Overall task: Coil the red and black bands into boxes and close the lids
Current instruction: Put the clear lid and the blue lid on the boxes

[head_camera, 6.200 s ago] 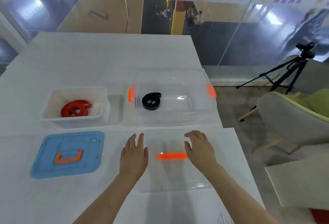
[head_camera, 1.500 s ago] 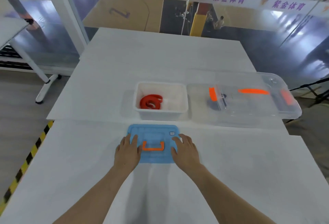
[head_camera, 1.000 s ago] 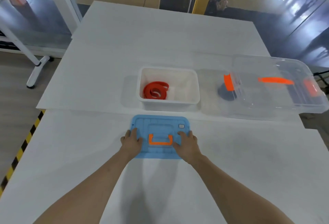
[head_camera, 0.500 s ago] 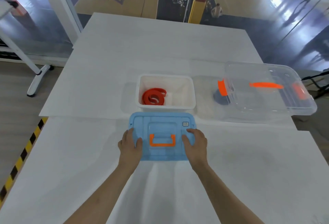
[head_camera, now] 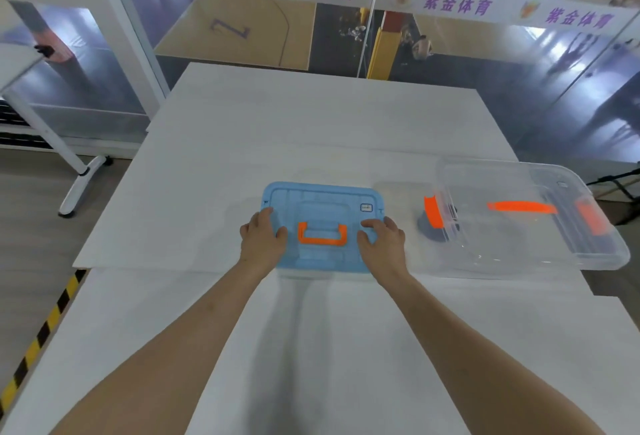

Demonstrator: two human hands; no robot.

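Blue lid (head_camera: 322, 199), left hand (head_camera: 261, 244) gripping its left side, right hand (head_camera: 384, 247) gripping its right

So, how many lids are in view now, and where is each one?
2. The blue lid is in the middle of the table, held by the left hand and the right hand. The clear lid is farther right. None seems hidden.

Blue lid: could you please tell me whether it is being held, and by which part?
The left hand and right hand are on the lid at its left and right sides, flanking the handle; gripping or just pressing, I cannot tell.
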